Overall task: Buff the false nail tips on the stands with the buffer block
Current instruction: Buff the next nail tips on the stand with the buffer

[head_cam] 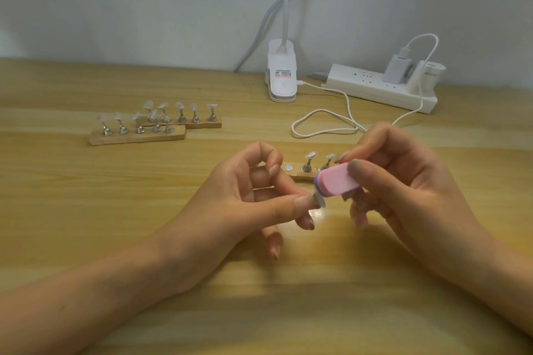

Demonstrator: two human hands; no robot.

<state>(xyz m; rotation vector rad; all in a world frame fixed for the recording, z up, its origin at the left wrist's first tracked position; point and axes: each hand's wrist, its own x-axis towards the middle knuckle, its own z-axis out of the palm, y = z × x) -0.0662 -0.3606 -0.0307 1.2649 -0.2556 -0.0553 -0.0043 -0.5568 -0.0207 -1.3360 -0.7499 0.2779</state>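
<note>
The buffer block (pixel 337 180) is a pink slab with rounded corners and a purple layer showing at its left end. It sits tilted in the right hand (pixel 403 181), thumb pressed on its pink face, above the desk (pixel 115 210). Its purple end touches a small clear nail tip (pixel 318 200), pinched between thumb and fingers of the left hand (pixel 253 196). Just behind lies the near stand (pixel 300 176), a wooden strip bearing two upright metal pegs with clear tips and one bare round disc (pixel 288 168). Well apart to the left lie the front stand (pixel 137 137) and the rear stand (pixel 202 125), close together, each carrying five tipped pegs.
</note>
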